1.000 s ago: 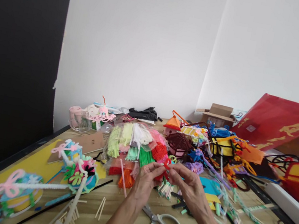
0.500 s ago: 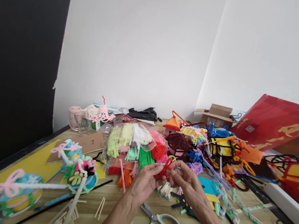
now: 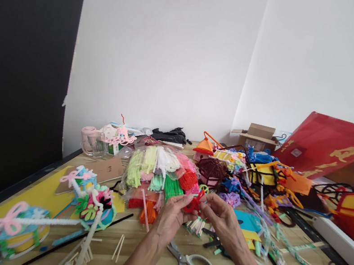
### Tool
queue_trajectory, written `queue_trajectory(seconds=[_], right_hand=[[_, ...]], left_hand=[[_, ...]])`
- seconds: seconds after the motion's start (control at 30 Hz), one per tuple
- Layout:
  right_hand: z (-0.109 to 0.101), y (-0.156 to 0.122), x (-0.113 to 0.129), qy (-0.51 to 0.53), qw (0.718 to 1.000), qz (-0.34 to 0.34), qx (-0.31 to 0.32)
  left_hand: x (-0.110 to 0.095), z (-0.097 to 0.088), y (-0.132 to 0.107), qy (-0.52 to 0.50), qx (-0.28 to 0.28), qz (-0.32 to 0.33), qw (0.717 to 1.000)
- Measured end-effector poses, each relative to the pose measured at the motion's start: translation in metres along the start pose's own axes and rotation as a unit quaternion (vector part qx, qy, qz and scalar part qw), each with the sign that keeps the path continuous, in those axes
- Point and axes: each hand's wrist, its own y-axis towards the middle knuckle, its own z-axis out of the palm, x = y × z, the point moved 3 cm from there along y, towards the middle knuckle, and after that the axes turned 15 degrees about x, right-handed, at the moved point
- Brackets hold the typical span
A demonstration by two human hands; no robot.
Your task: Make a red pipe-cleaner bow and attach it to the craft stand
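Note:
Between my two hands, above the middle of the table, is a red pipe cleaner (image 3: pixel 194 203) bent into loops. My left hand (image 3: pixel 172 216) pinches it from the left with thumb and fingers. From the right, my right hand (image 3: pixel 219 215) grips its other side with closed fingertips. The fingers cover part of the red loops. Below my hands lies a pair of scissors (image 3: pixel 190 262) with pale grey handles. Behind them are bagged bundles of pipe cleaners (image 3: pixel 156 170) in green, white, red and other colours.
Pipe cleaner lanterns with pink bows (image 3: pixel 12 222) stand at the left. More lanterns (image 3: pixel 260 174) crowd the back right, before a red bag (image 3: pixel 328 148). Short wooden sticks (image 3: pixel 118 248) lie near the front. A black panel (image 3: pixel 18 77) rises at far left.
The red pipe cleaner loops have turned and tilted slightly between my fingers. Both hands stay in nearly the same place, the right hand a little lower.

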Motion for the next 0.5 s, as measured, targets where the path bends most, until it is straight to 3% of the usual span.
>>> queue_trajectory(seconds=[0.13,0.5], right_hand=[[0.001,0.001,-0.002,0.021,1.0,0.016,-0.016],[-0.002,0.002,-0.022,0.128,0.989,0.067,0.003]], left_hand=[[0.001,-0.004,0.0,0.048,-0.039,0.002,0.998],[-0.001,-0.007,-0.002,-0.093,-0.043,-0.027,0.994]])
